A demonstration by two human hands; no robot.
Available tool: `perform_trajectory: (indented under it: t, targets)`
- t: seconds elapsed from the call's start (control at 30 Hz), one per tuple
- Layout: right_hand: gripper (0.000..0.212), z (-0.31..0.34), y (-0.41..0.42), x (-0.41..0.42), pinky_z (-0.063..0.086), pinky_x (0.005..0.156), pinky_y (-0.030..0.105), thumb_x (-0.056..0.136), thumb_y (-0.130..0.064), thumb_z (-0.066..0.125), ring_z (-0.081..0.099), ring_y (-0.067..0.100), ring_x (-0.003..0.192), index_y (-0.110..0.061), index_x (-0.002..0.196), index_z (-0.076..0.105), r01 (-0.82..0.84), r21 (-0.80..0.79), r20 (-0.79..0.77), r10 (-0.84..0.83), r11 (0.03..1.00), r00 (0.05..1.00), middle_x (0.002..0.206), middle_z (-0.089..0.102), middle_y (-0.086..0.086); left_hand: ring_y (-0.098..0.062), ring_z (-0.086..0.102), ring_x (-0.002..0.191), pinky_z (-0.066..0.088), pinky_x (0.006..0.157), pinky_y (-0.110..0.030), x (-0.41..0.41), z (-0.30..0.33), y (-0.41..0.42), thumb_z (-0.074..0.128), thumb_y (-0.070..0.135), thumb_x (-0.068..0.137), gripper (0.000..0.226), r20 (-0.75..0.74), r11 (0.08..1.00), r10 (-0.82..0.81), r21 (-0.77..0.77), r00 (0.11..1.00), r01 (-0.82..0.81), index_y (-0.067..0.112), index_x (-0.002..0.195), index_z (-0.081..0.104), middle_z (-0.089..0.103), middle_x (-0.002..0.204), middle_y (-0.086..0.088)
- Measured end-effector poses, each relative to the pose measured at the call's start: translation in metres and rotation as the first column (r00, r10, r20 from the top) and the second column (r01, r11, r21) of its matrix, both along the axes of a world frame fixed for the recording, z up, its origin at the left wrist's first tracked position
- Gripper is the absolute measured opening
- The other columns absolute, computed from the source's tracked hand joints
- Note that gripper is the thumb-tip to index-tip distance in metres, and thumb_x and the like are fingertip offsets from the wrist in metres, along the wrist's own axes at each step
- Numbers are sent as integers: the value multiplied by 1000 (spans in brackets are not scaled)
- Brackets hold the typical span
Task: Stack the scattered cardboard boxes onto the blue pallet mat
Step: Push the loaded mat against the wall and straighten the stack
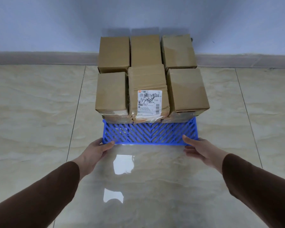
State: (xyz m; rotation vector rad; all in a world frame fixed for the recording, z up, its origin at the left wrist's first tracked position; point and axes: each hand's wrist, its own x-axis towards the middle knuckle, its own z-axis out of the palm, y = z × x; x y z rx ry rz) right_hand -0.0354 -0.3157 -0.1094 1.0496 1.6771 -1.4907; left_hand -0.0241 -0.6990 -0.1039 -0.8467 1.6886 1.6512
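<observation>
The left hand (95, 149) grips the near left corner of the blue mat (150, 134), thumb on top of the lattice and fingers curled under its edge. Judging from that hold, the person is steadying or shifting the whole mat rather than reaching for a box.

On the mat the cardboard boxes (112, 91) stand packed in two rows of three, sides touching, with a lower layer just visible beneath the front row. The middle front box carries a white shipping label (149, 101). Such tight packing likely keeps the pile from leaning; the back row sits close to the wall (56, 22), and a strip of bare lattice is left free in front.

The right hand (199, 148) mirrors the left, clasping the near right corner, thumb over, fingers below.

No loose box shows on the glossy tiled floor (31, 112), so the stacking looks complete. The wall behind blocks any push backward.
</observation>
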Motion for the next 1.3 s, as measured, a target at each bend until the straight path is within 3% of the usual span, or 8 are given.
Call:
perform_trajectory:
  t: [0.1, 0.2, 0.37, 0.53, 0.7, 1.0, 1.17, 1.3]
  targets:
    - [50, 3, 13, -1, 54, 75, 34, 90, -29, 76, 57, 22, 82, -9, 133, 61, -206, 192, 50, 200, 959, 978, 95, 61, 9, -10, 62, 120, 43, 108, -28, -4, -1, -29, 67, 16, 95, 30, -9, 956, -279, -93, 960, 277, 28, 123, 71, 73, 121, 11]
    - [54, 9, 32, -25, 51, 75, 35, 97, -21, 69, 50, 19, 76, -11, 147, 50, -124, 305, -31, 140, 944, 990, 92, 56, 8, -16, 53, 129, 37, 113, -32, -31, -4, -57, 64, 16, 97, 51, -56, 957, -233, -192, 971, 219, 16, 147, 52, 57, 144, -1]
    - [42, 39, 53, -117, 52, 79, 33, 101, -39, 57, 60, 20, 105, -15, 136, 58, 223, -8, -415, -207, 975, 886, 142, 58, 11, -21, 46, 138, 34, 115, -37, -135, 27, -66, 50, 50, 101, 64, -280, 996, 75, -33, 957, -87, 25, 157, 34, 44, 155, -2]
    - [58, 69, 35, -192, 55, 90, 42, 95, -60, 58, 58, 25, 118, -27, 143, 53, 30, -169, -487, -110, 985, 866, 130, 58, 1, -28, 42, 142, 27, 121, -48, -216, 61, -40, 51, 85, 73, 101, -353, 1000, -8, -26, 936, -1, 40, 159, 21, 34, 160, -4]
    - [51, 87, 11, -212, 62, 72, 32, 103, -57, 41, 77, 17, 90, -18, 121, 68, -142, -120, -462, 72, 982, 884, 104, 79, 4, -31, 62, 123, 46, 109, -49, -242, 66, -12, 52, 68, 89, 58, -354, 989, -136, -103, 925, 105, 24, 125, 63, 64, 135, -13]
    - [42, 93, 8, -216, 62, 70, 30, 104, -52, 45, 76, 12, 76, -16, 107, 66, -183, -23, -410, 158, 983, 898, 82, 80, -2, -17, 70, 86, 56, 81, -36, -254, 65, 3, 54, 61, 94, 52, -298, 991, -81, -129, 951, 43, 17, 122, 62, 72, 105, -4]
    - [48, 100, 5, -215, 50, 107, 45, 96, -62, 53, 68, 21, 110, -19, 113, 67, -178, 156, -422, 228, 972, 877, 116, 73, 2, -21, 59, 110, 47, 106, -40, -253, 73, 4, 49, 69, 91, 69, -329, 959, -189, -266, 925, 101, 19, 139, 53, 55, 146, -8]
    - [113, 101, 21, -192, 37, 116, 52, 61, -90, 65, 50, 22, 133, -26, 151, 43, -41, 81, -499, 76, 996, 863, 152, 47, 1, -27, 46, 136, 32, 117, -45, -234, 85, 0, 48, 81, 81, 98, -391, 961, -183, -266, 902, 80, 40, 161, 8, 30, 162, 1]
